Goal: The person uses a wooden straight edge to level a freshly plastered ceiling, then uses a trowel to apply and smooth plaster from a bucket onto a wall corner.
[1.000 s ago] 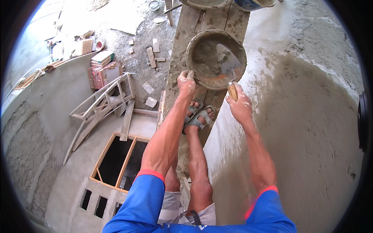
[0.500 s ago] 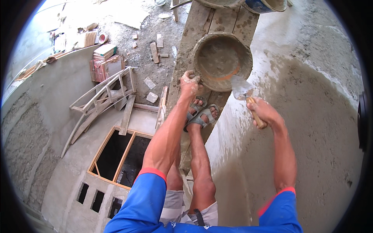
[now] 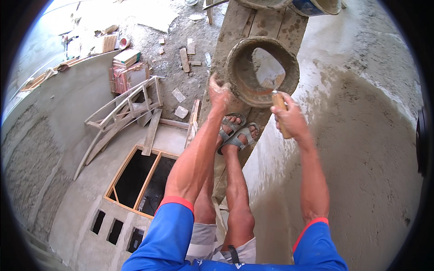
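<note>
My right hand [image 3: 291,118] is closed around the wooden handle of a trowel [image 3: 267,67]. The trowel's broad metal blade is over the inside of a round, mortar-crusted basin [image 3: 230,86], and some grey mortar clings to it. Wet mortar lies in the bottom of the basin, partly covered by the blade. Beside the basin's near left rim is my left hand [image 3: 219,94], smeared with mortar. Its fingers are loosely bent and apart, with nothing seen in them; whether they touch the rim I cannot tell.
The basin rests on a narrow plank platform [image 3: 257,27] where my sandaled feet stand. A partly plastered wall [image 3: 352,158] runs along the right. A blue bucket [image 3: 300,7] is at the far end. Below left are a wooden frame [image 3: 122,108] and a framed floor opening [image 3: 135,178].
My right hand has swung the trowel left, from beside the wall to over the basin. My left hand's fingers have loosened near the rim. The view has shifted slightly.
</note>
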Action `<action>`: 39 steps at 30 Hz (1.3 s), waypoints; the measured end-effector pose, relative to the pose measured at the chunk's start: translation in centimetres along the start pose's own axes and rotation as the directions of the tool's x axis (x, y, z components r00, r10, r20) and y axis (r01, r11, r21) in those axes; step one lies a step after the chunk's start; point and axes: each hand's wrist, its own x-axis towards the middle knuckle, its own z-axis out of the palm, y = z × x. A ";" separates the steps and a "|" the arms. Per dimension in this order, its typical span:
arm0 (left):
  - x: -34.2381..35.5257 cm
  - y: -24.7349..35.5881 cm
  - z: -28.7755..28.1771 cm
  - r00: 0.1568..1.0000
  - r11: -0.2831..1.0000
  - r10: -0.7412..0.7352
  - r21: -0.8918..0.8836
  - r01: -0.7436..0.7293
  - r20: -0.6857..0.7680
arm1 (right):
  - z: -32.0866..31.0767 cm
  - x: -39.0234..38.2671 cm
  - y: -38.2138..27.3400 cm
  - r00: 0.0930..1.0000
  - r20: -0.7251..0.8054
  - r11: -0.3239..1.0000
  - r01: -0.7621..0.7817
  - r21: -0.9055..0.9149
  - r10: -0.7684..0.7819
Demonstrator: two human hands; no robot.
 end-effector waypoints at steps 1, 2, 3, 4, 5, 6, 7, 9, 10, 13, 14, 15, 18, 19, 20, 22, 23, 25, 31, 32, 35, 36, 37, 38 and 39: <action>0.2 0.7 0.2 0.993 0.990 0.103 0.103 -0.096 -0.056 | -0.1 0.0 1.0 0.995 -0.060 0.909 0.051 -0.413 -0.083; 0.9 1.7 0.5 0.976 0.959 0.209 0.210 -0.191 -0.068 | 0.2 0.3 1.2 0.977 -0.118 0.656 0.028 -0.755 -0.177; 1.1 2.6 1.1 0.976 0.960 0.207 0.205 -0.190 -0.064 | -0.2 -0.4 1.6 0.977 -0.122 0.653 0.022 -0.757 -0.174; 2.3 3.5 0.8 0.961 0.915 0.278 0.303 -0.267 0.005 | 0.4 -1.1 0.7 0.981 -0.120 0.655 0.008 -0.756 -0.151; 2.9 3.8 0.4 0.943 0.858 0.323 0.397 -0.327 0.078 | 0.7 -2.4 -0.1 0.987 -0.113 0.655 -0.011 -0.756 -0.114; 4.2 4.4 0.3 0.905 0.813 0.400 0.400 -0.423 0.144 | 0.7 -3.4 -0.9 0.971 -0.152 0.710 0.025 -0.704 -0.185; 4.2 4.8 0.9 0.910 0.822 0.387 0.392 -0.414 0.149 | -0.3 -4.8 -0.4 0.973 -0.157 0.706 0.010 -0.709 -0.171; 4.8 7.2 1.3 0.952 0.884 0.261 0.356 -0.302 0.159 | -2.3 -6.4 0.3 0.946 -0.250 0.810 0.023 -0.586 -0.208; 4.5 7.8 1.3 0.934 0.806 0.336 0.477 -0.351 0.120 | -3.0 -6.8 0.2 0.935 -0.271 0.839 0.048 -0.542 -0.228; -0.8 9.7 3.0 0.831 0.702 0.523 0.456 -0.547 0.190 | -6.7 -10.0 -2.2 0.885 -0.433 0.978 0.098 -0.186 -0.171; -2.3 8.8 3.0 0.748 0.656 0.629 0.372 -0.657 0.214 | -8.0 -9.8 -3.0 0.878 -0.444 0.969 0.083 -0.233 -0.182; -3.9 7.3 2.9 0.652 0.590 0.724 0.286 -0.755 0.225 | -8.6 -9.3 -3.8 0.871 -0.451 0.958 0.068 -0.278 -0.193; -12.2 3.5 3.5 0.605 0.536 0.710 0.281 -0.796 0.360 | -8.8 -5.8 -6.5 0.876 -0.464 0.932 -0.050 -0.360 -0.132; -14.0 2.4 3.4 0.582 0.536 0.669 0.243 -0.809 0.462 | -9.4 -3.9 -6.3 0.881 -0.409 0.868 0.006 -0.496 -0.239; -14.3 1.2 2.9 0.586 0.536 0.667 0.251 -0.806 0.461 | -9.8 -1.5 -5.8 0.881 -0.334 0.784 0.065 -0.617 -0.336; -14.7 -1.0 3.1 0.823 0.761 0.543 0.316 -0.566 0.166 | -9.8 3.7 -6.3 0.911 -0.334 0.779 -0.024 -0.627 -0.241; -13.3 -2.1 2.7 0.937 0.884 0.343 0.316 -0.344 0.061 | -9.0 5.3 -6.9 0.932 -0.321 0.815 -0.053 -0.577 -0.167; -9.9 -4.4 1.4 0.989 0.964 0.047 0.267 -0.009 -0.138 | -7.8 7.8 -7.1 0.951 -0.293 0.845 -0.077 -0.529 -0.097; -5.8 -3.9 0.8 0.985 0.917 -0.085 -0.374 0.137 0.153 | -4.2 11.0 -6.2 0.888 0.383 0.491 0.460 -0.740 -0.256; -7.0 -0.9 1.3 0.953 0.874 -0.098 -0.433 0.220 0.287 | -4.7 11.1 -5.4 0.852 0.448 0.439 0.523 -0.730 -0.271; -7.2 -2.2 1.5 0.956 0.868 -0.092 -0.448 0.214 0.279 | -5.3 10.8 -5.8 0.769 0.590 0.186 0.634 -0.750 -0.245; -7.1 -2.7 1.2 0.959 0.868 -0.091 -0.451 0.209 0.269 | -5.4 10.5 -6.4 0.734 0.618 0.154 0.671 -0.726 -0.282; -7.1 -2.9 1.4 0.971 0.869 -0.046 -0.469 0.155 0.235 | -5.8 10.1 -6.8 0.733 0.623 0.151 0.672 -0.725 -0.275; -7.1 -3.1 1.5 0.979 0.868 -0.001 -0.486 0.101 0.202 | -6.2 9.6 -7.2 0.743 0.626 0.065 0.655 -0.753 -0.238; -7.5 -3.4 1.5 0.980 0.864 -0.004 -0.493 0.104 0.200 | -6.7 9.0 -7.5 0.754 0.625 -0.024 0.635 -0.773 -0.200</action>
